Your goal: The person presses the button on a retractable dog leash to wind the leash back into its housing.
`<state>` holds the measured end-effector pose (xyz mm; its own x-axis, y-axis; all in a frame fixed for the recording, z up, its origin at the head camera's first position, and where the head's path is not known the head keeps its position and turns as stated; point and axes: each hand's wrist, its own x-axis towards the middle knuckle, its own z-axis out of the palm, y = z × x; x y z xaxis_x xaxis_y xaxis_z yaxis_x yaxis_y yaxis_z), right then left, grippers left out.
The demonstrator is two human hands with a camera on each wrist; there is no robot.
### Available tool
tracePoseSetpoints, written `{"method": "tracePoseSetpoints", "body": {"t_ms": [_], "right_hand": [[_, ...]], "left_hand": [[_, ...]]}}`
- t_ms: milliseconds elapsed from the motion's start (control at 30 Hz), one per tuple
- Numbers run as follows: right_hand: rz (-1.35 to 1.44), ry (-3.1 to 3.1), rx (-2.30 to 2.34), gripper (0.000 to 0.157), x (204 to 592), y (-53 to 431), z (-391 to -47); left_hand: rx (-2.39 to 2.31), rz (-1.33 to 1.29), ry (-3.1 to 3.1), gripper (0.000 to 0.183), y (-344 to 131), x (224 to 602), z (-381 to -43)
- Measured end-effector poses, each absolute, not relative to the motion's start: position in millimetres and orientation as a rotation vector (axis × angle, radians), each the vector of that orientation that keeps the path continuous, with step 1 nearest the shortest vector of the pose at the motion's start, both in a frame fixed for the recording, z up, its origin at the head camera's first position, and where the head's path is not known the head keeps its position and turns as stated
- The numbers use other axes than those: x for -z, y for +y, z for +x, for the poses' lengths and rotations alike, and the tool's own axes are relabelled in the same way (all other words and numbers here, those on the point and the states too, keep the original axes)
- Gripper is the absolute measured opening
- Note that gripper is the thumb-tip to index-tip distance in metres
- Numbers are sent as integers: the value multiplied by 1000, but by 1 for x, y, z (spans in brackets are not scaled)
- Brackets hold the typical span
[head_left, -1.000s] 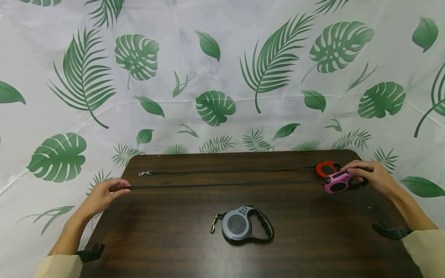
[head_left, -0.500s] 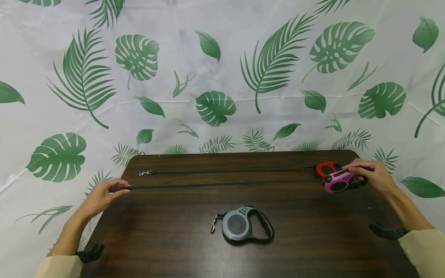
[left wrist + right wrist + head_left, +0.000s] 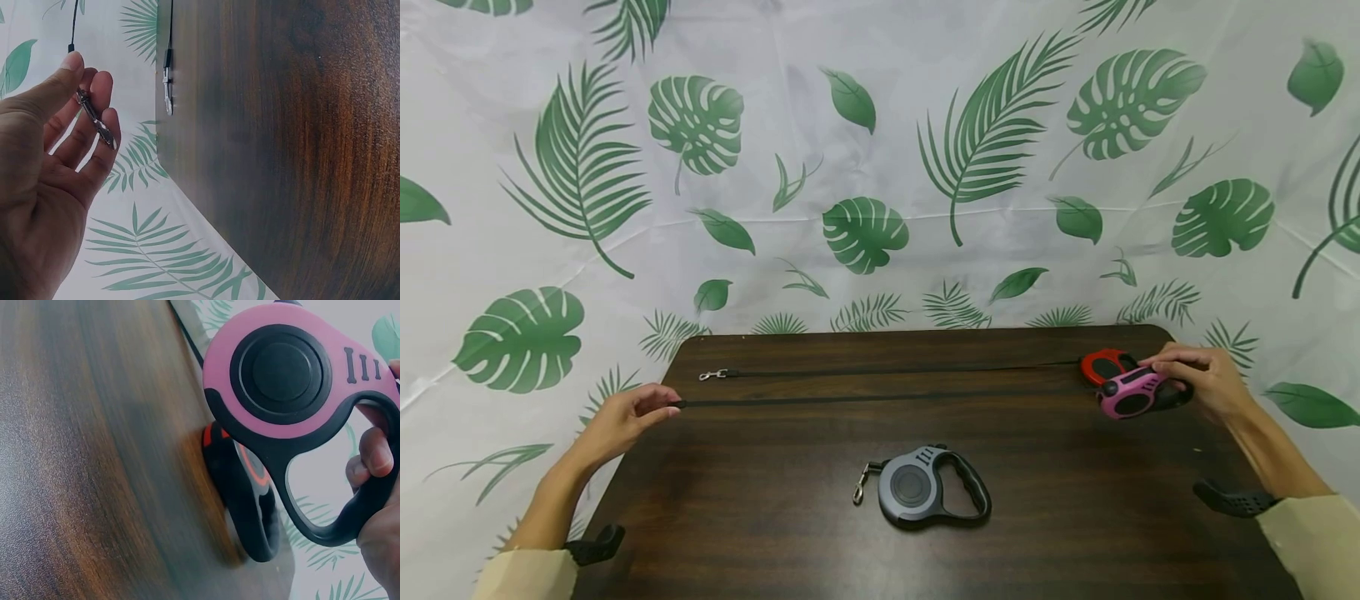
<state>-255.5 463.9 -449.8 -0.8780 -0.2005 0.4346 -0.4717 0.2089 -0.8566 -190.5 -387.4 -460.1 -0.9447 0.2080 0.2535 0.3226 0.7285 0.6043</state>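
Observation:
My right hand [image 3: 1206,379] grips the black handle of a pink retractable dog leash [image 3: 1131,393], its fingers curled through the loop in the right wrist view. The leash's black cord [image 3: 880,398] runs taut across to my left hand [image 3: 634,417]. Thumb and fingers there pinch the cord's end, and its metal clip [image 3: 95,119] lies against the fingers in the left wrist view. Just behind the pink leash, a red retractable leash [image 3: 1105,365] rests on the table with its cord drawn out to the left, ending in a metal clip [image 3: 713,374].
A grey retractable leash [image 3: 913,485] lies on the dark wooden table [image 3: 760,517], near the middle, its clip [image 3: 860,487] pointing left. Behind the table hangs a white cloth [image 3: 760,117] printed with green leaves.
Hardly anything differs. The right forearm has shifted slightly to the left, while both hands keep their hold and the cord stays stretched between them.

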Motion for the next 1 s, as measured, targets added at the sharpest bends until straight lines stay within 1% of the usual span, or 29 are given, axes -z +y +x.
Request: {"method": "tracePoseSetpoints", "body": {"t_ms": [133,300,567,800,1000], "right_hand": [[681,-2171,-1858,28,450,463,-255],[637,-2106,-1987,33,449,460,-254],[535,-2200,-1912,29,449,462,-254],[600,-2085,-2035,30,450,461,-255],[610,-2031,-1990,24,451,457,-257]], "left_hand": [[1009,-433,-2763,17,-388,460,-192],[1000,-442,-2763,17,-388,460,-192],[1006,-453,-2754,17,-388,461,-192],[997,-422,-2768,17,-387,459,-192],[993,-414,-2761,17,-388,459,-192]]}}
